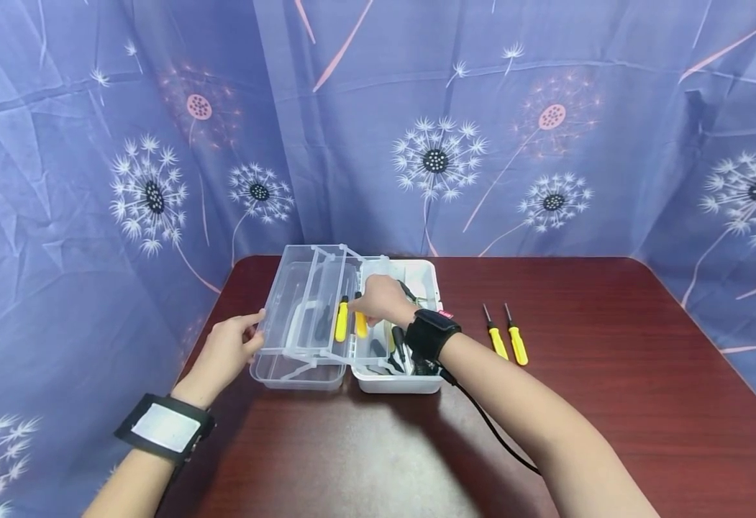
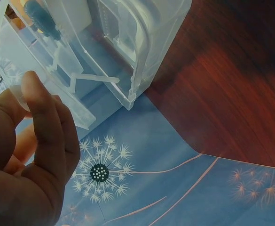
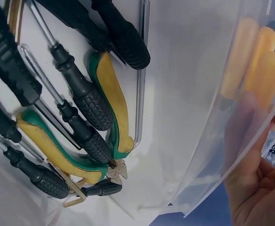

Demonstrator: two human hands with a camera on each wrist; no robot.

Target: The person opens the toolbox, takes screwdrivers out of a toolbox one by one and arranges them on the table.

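The left hand point(image 1: 227, 349) pinches the outer edge of the unfolded clear trays point(image 1: 280, 295). In them lie two yellow-handled screwdrivers point(image 1: 342, 321); the right hand's point(image 1: 380, 296) bent fingers overlap the one nearer the white toolbox base point(image 1: 393, 385), though whether they grip it cannot be told.

Indoor nook, poss. home: dandelion drapes point(image 1: 365, 144) round brown tbl point(image 1: 611, 360).

R grip point(image 3: 251, 181) cropped, R wrist cam.
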